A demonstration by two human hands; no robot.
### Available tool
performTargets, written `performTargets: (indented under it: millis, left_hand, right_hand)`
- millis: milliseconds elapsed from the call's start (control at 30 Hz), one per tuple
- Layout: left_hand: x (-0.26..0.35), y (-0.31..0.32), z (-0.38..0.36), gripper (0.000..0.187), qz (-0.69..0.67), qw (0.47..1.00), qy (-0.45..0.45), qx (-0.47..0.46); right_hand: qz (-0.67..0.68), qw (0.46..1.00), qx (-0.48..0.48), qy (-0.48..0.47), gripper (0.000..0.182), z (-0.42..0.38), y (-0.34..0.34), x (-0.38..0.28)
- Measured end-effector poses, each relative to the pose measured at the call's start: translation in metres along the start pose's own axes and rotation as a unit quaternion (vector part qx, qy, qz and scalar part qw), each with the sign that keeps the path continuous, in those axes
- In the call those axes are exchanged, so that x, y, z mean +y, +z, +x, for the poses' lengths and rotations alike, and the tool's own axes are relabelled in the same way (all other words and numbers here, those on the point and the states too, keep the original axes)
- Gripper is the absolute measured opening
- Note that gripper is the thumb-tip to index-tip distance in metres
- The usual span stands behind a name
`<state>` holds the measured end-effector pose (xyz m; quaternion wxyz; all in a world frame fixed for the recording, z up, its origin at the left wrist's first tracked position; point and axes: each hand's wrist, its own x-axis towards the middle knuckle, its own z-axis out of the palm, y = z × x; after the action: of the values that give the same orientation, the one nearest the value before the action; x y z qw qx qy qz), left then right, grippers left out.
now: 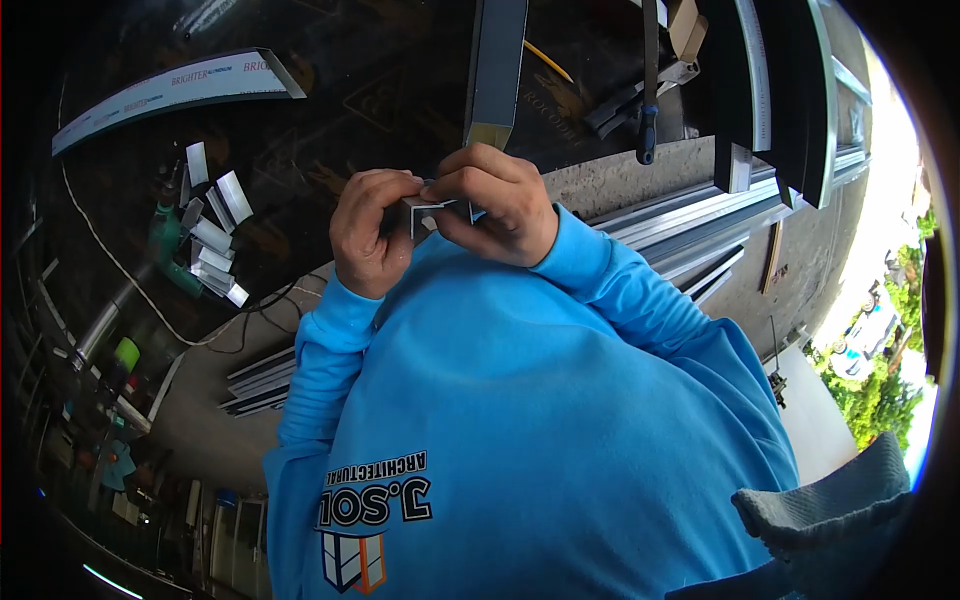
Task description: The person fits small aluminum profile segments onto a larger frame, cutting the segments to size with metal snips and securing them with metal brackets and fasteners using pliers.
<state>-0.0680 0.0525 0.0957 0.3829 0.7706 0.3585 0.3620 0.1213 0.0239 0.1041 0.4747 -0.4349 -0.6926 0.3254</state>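
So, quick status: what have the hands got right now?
Left hand and right hand both pinching one small metal corner piece. Dark profile end just beyond. Nothing between them.

Work surface: dark glossy sheet [330, 110], with short pale offcuts [215, 240] lying at one side.
Floor: bare concrete [620, 180], carrying long metal profiles [700, 215].
Light: bright daylight at one edge, over green trees [875, 395].

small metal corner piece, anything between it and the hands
Nothing visible does. Both hands already pinch the small metal corner piece: the left hand on its left side, the right hand on its right, fingers directly on the metal. It is held just below the end of the dark profile.
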Motion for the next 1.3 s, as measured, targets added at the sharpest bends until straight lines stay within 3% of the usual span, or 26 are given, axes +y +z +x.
performTargets:
  millis: [133, 333, 567, 700, 767, 800, 867, 933, 1033, 1167, 1300]
  left_hand:
    - [0.001, -0.007, -0.005, 0.03, 0.002, 0.999, -0.03, 0.029]
    - [0.004, -0.024, -0.013, 0.034, 0.048, 0.995, -0.056, 0.064]
    - [0.004, -0.039, -0.024, 0.037, 0.103, 0.986, -0.102, 0.085]
    - [-0.003, -0.038, -0.028, 0.034, 0.089, 0.987, -0.08, 0.109]
    - [-0.005, -0.031, -0.034, 0.028, -0.077, 0.962, -0.228, 0.131]
    - [-0.004, -0.028, -0.033, 0.028, -0.089, 0.962, -0.224, 0.13]
    - [-0.004, -0.024, -0.031, 0.033, -0.236, 0.917, -0.293, 0.131]
    - [-0.006, -0.017, -0.028, 0.037, -0.218, 0.932, -0.277, 0.081]
    - [-0.006, -0.01, -0.019, 0.036, -0.149, 0.967, -0.204, 0.01]
    - [-0.012, -0.017, -0.02, 0.032, -0.191, 0.954, -0.232, -0.017]
    - [-0.017, -0.022, -0.025, 0.034, -0.254, 0.922, -0.29, -0.033]
  right_hand:
    - [0.047, 0.998, -0.03, 0.0, 0.025, 0.011, 0.004, 0.0]
    - [0.203, 0.955, -0.034, 0.215, 0.018, 0.012, 0.01, 0.007]
    - [0.287, 0.931, -0.039, 0.222, 0.014, 0.019, 0.018, 0.015]
    - [0.305, 0.927, -0.038, 0.215, 0.013, 0.023, 0.025, 0.016]
    - [0.329, 0.912, -0.013, 0.244, 0.013, 0.026, 0.029, 0.013]
    - [0.318, 0.916, -0.011, 0.245, 0.013, 0.025, 0.03, 0.015]
    - [0.268, 0.925, -0.036, 0.268, 0.014, 0.02, 0.036, 0.022]
    - [0.164, 0.958, -0.092, 0.215, 0.017, 0.023, 0.036, 0.022]
    - [0.174, 0.949, -0.086, 0.247, 0.017, 0.023, 0.034, 0.019]
    - [0.266, 0.919, -0.018, 0.29, 0.02, 0.022, 0.044, 0.019]
    - [0.237, 0.928, -0.02, 0.285, 0.02, 0.02, 0.04, 0.023]
